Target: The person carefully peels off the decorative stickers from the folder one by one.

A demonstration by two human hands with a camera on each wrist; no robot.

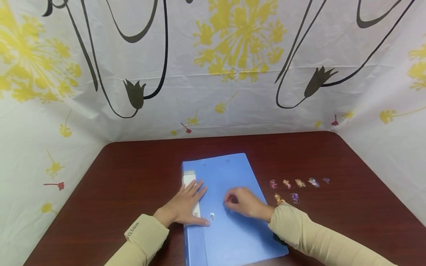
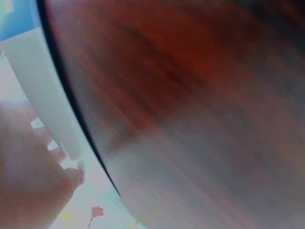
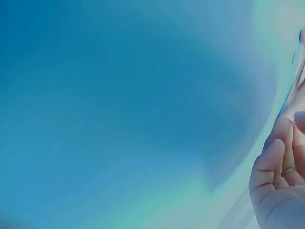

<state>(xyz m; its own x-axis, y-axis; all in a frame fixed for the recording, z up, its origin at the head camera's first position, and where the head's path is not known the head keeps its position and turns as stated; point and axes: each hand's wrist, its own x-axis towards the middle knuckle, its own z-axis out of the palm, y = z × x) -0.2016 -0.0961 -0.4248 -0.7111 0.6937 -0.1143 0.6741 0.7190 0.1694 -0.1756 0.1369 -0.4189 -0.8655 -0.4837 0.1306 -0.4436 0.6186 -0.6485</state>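
A blue folder [image 1: 229, 173] lies flat on the table, a white label strip [image 1: 189, 178] along its left side. My left hand [image 1: 186, 205] rests on the folder's left part with fingers spread, across the strip. Just right of its thumb, a small whitish sticker-like piece [image 1: 212, 217] lies on the cover. Over the middle of the cover is my right hand [image 1: 244, 202], its fingers curled in towards the thumb. Nothing shows between these fingers in the head view. In the right wrist view the curled fingers [image 3: 271, 164] appear at the right edge, beside the blue cover.
To the folder's right, several small colourful cut-out figures lie in two rows, among them a pink one [image 1: 273, 184], a white-and-blue one [image 1: 313, 182] and a purple one [image 1: 294, 198]. A patterned white cloth [image 1: 213, 103] hangs around the dark red wooden table [image 1: 143, 166].
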